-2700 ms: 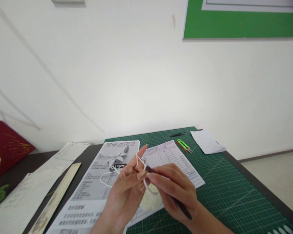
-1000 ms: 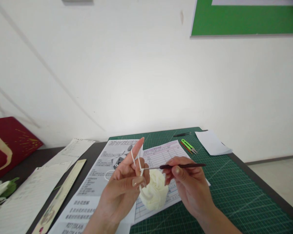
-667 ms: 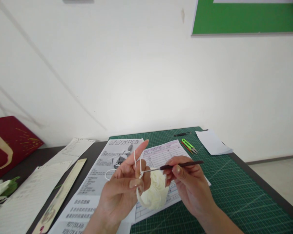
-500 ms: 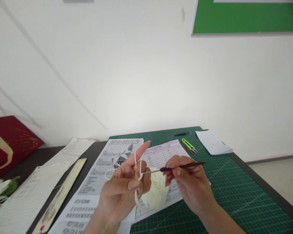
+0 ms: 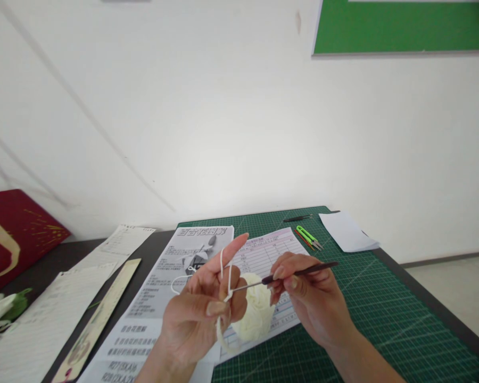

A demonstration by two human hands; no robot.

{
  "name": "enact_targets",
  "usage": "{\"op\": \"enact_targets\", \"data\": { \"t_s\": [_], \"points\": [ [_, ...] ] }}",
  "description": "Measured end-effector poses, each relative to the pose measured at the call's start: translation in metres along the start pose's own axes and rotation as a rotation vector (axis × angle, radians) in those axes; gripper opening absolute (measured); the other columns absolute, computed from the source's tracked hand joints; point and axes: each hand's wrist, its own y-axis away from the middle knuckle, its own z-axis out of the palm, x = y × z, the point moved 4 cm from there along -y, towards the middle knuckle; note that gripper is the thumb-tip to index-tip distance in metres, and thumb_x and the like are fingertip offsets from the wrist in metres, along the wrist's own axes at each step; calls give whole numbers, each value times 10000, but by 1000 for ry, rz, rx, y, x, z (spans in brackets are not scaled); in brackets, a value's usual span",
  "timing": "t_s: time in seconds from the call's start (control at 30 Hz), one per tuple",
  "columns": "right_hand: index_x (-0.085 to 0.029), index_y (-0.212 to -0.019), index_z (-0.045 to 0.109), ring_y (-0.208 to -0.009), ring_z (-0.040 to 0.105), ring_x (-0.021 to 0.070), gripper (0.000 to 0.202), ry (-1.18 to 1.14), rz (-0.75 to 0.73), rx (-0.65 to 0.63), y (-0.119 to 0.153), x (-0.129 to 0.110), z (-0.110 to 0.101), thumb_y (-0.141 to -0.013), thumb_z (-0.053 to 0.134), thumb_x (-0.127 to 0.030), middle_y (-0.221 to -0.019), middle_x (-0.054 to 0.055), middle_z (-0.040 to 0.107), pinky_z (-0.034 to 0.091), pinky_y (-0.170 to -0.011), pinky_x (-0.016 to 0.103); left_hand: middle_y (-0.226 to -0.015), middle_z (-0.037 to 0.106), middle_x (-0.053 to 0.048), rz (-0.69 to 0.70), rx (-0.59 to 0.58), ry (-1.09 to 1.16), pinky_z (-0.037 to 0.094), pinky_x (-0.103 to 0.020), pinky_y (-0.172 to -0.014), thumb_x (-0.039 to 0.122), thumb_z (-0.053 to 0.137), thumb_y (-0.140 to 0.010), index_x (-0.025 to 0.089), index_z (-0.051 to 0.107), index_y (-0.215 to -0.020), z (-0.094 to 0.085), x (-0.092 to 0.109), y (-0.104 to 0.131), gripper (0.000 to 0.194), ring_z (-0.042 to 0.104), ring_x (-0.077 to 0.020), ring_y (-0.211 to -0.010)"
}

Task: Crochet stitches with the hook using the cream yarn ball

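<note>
My left hand [image 5: 199, 314] pinches a strand of white yarn [image 5: 230, 276] between thumb and fingers. The strand loops over the raised index finger, and a thicker piece hangs below the thumb. A dark-handled crochet hook [image 5: 315, 268] is held like a pen in my right hand [image 5: 309, 292]. Its thin metal shaft points left, and the tip sits in the yarn at the left fingertips. Just behind the hands, a cream yarn ball [image 5: 255, 314] rests on a printed form [image 5: 279, 247].
A green cutting mat [image 5: 383, 308] covers the dark table. Green thread snips [image 5: 308, 236], tweezers [image 5: 297, 218] and white paper [image 5: 349, 232] lie at the back. Leftward are a printed pattern sheet [image 5: 155, 298], a ruler-like strip [image 5: 99, 319], handwritten pages [image 5: 43, 330], white flowers [image 5: 0, 311] and a red bag [image 5: 27, 234].
Both hands stay almost in place. The hook's shaft tilts slightly more, with its tip a little lower, and the hanging yarn below the left thumb has shifted slightly left.
</note>
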Motion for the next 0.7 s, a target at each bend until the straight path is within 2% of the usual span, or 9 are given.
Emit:
{"op": "enact_targets", "data": {
  "t_s": [0.13,0.33,0.57,0.7],
  "points": [
    [-222,-839,754,-613,645,90,65,6,4,30,1,1,-1,-791,715,-201,-735,2,689,565,-547,171,-587,342,50,28,49,-65,298,-190,-477,65,686,-609,109,576,-1277,-2,2,1,678,315,-77,-524],
    [-230,-824,759,-618,650,113,82,101,-68,18,1,-2,-2,-788,708,-176,-770,15,694,554,-553,220,-677,488,16,151,129,-326,318,-220,-538,125,702,-693,244,509,-1343,-4,8,5,688,397,-104,-601],
    [-234,-835,758,-616,650,117,97,128,-69,-9,2,-3,-1,-795,700,-168,-787,19,691,548,-561,231,-688,496,16,257,146,-577,319,-230,-574,259,699,-769,275,486,-1355,1,9,8,624,385,-98,-607],
    [-234,-838,758,-625,653,121,103,138,-78,-3,3,-3,-2,-802,693,-163,-793,22,695,553,-570,237,-713,502,21,306,214,-636,327,-218,-557,206,676,-795,310,501,-1336,-2,8,9,578,395,-85,-602]
  ]
}}
